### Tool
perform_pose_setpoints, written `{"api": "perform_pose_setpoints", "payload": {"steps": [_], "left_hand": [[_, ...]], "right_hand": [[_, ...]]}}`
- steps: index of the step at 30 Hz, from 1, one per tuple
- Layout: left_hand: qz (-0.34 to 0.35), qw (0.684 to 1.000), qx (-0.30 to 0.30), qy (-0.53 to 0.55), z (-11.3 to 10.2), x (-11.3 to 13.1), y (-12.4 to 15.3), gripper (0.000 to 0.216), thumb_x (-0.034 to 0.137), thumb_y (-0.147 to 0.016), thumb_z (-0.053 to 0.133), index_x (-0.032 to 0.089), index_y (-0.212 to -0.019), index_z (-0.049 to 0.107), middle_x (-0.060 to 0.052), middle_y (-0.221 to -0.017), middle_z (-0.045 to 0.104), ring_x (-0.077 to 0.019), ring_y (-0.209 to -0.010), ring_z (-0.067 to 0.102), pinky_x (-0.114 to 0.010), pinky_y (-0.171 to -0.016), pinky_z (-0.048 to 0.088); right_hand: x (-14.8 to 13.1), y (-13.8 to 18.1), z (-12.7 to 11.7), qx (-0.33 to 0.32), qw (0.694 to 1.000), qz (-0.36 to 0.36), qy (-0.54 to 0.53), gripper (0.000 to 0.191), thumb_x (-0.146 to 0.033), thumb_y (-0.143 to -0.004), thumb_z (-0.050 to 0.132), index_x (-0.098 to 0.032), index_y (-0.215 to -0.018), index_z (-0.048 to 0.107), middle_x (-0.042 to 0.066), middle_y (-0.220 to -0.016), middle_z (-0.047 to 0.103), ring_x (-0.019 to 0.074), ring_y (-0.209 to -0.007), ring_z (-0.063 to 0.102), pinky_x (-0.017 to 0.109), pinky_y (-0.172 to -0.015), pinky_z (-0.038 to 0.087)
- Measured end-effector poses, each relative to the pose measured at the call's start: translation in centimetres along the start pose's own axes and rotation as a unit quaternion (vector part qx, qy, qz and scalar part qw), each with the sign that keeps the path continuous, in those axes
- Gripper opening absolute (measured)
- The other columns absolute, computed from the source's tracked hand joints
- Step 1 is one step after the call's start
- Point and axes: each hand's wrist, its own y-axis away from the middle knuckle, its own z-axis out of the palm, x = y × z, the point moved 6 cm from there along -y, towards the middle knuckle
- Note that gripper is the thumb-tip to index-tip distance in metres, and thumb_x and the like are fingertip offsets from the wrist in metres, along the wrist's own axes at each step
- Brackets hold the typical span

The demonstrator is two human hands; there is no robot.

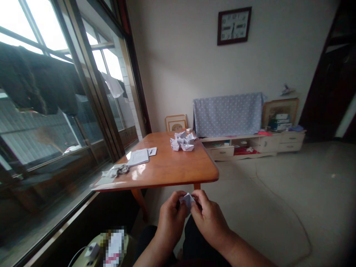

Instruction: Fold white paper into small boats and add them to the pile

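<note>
A small piece of folded white paper (187, 201) is held up between both hands, in front of the table's near edge and above my knees. My left hand (172, 211) pinches its left side with thumb and fingers. On the right side, my right hand (207, 213) grips it the same way. The paper rises to a point at the top; its lower part is partly covered by my thumbs. A pile of several folded white paper pieces (182, 141) lies toward the far end of the wooden table (167, 167).
On the table's left are a paper booklet (138, 157) and a crumpled grey cloth (122, 170). A low stool (94, 252) with a white plug stands at lower left. Glass windows line the left side. A white cabinet (289, 138) runs along the back wall; a cable (289, 205) crosses the floor.
</note>
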Motion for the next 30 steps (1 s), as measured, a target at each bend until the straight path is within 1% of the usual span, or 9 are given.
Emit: {"api": "perform_pose_setpoints", "payload": {"steps": [5, 8, 13, 16, 18, 20, 24, 27, 30], "left_hand": [[-0.072, 0.992, 0.025, 0.102, -0.5, -0.5, -0.1, 0.015, 0.023, -0.08, 0.065, 0.017, -0.093, 0.068, -0.001, -0.072, 0.065, -0.0141, -0.062, 0.056, -0.024, -0.06, 0.046], [-0.059, 0.993, 0.033, 0.097, -0.7, -0.2, -0.2, 0.012, 0.025, -0.08, 0.065, 0.017, -0.088, 0.068, 0.0, -0.069, 0.064, -0.0139, -0.061, 0.056, -0.024, -0.06, 0.046], [-0.006, 0.999, 0.043, 0.022, -0.8, 0.0, -0.1, 0.011, 0.024, -0.085, 0.061, 0.018, -0.09, 0.069, 0.0, -0.07, 0.065, -0.0144, -0.064, 0.056, -0.024, -0.062, 0.046], [-0.005, 1.0, 0.024, 0.014, -0.5, 0.1, -0.1, 0.011, 0.024, -0.086, 0.061, 0.019, -0.091, 0.07, -0.001, -0.073, 0.066, -0.0156, -0.067, 0.058, -0.025, -0.064, 0.047], [-0.024, 0.999, 0.01, 0.041, -0.5, 0.3, -0.1, 0.012, 0.026, -0.085, 0.064, 0.018, -0.093, 0.07, -0.001, -0.075, 0.068, -0.0161, -0.069, 0.06, -0.026, -0.067, 0.048], [-0.057, 0.995, -0.003, 0.088, -0.6, 0.6, -0.3, 0.016, 0.024, -0.082, 0.068, 0.017, -0.097, 0.071, -0.003, -0.083, 0.07, -0.0172, -0.075, 0.063, -0.028, -0.073, 0.05], [-0.143, 0.965, -0.043, 0.214, -0.8, 0.9, -0.4, 0.033, 0.022, -0.079, 0.07, 0.019, -0.111, 0.066, -0.006, -0.1, 0.072, -0.0199, -0.089, 0.066, -0.033, -0.084, 0.051], [-0.183, 0.957, -0.065, 0.215, -0.8, 0.5, -0.5, 0.032, 0.035, -0.085, 0.07, 0.018, -0.112, 0.066, -0.007, -0.102, 0.07, -0.0196, -0.088, 0.065, -0.032, -0.079, 0.05], [-0.19, 0.964, -0.084, 0.167, -0.4, -0.3, -0.6, 0.035, 0.045, -0.085, 0.072, 0.015, -0.103, 0.069, -0.006, -0.09, 0.069, -0.0156, -0.075, 0.062, -0.026, -0.068, 0.044]], "right_hand": [[0.8, 0.0, -0.1, 0.0, 0.991, 0.024, -0.128, 0.011, -0.031, -0.097, 0.052, -0.024, -0.102, 0.06, 0.004, -0.086, 0.074, 0.0212, -0.078, 0.071, 0.03, -0.073, 0.051], [1.2, 0.2, 0.1, -0.012, 0.97, 0.067, -0.233, 0.018, -0.038, -0.097, 0.056, -0.023, -0.105, 0.056, 0.003, -0.082, 0.071, 0.0201, -0.075, 0.068, 0.03, -0.071, 0.051], [1.4, 0.6, 1.2, -0.062, 0.906, 0.201, -0.367, 0.039, -0.057, -0.098, 0.049, -0.019, -0.095, 0.056, 0.006, -0.079, 0.072, 0.0203, -0.071, 0.068, 0.032, -0.065, 0.052], [1.3, 0.7, 1.8, -0.095, 0.879, 0.229, -0.407, 0.04, -0.058, -0.094, 0.057, -0.017, -0.093, 0.058, 0.007, -0.083, 0.073, 0.0185, -0.071, 0.068, 0.03, -0.064, 0.051], [1.4, 0.6, 1.7, -0.097, 0.872, 0.228, -0.422, 0.036, -0.053, -0.092, 0.063, -0.017, -0.095, 0.058, 0.006, -0.083, 0.073, 0.0175, -0.071, 0.068, 0.029, -0.065, 0.05], [1.7, 0.5, 1.4, -0.084, 0.876, 0.224, -0.419, 0.034, -0.05, -0.091, 0.064, -0.017, -0.095, 0.058, 0.006, -0.082, 0.073, 0.0169, -0.071, 0.067, 0.028, -0.064, 0.049], [1.9, -0.1, 0.5, -0.063, 0.909, 0.203, -0.36, 0.033, -0.05, -0.089, 0.066, -0.018, -0.093, 0.057, 0.004, -0.08, 0.072, 0.0161, -0.068, 0.065, 0.027, -0.061, 0.048], [1.4, -0.4, 0.2, -0.073, 0.931, 0.164, -0.318, 0.033, -0.049, -0.09, 0.066, -0.018, -0.09, 0.056, 0.002, -0.077, 0.069, 0.0161, -0.068, 0.064, 0.027, -0.062, 0.049], [0.8, -0.5, 0.5, -0.088, 0.943, 0.129, -0.294, 0.032, -0.049, -0.09, 0.067, -0.019, -0.09, 0.056, 0.001, -0.076, 0.067, 0.0158, -0.068, 0.063, 0.028, -0.062, 0.049]]}}
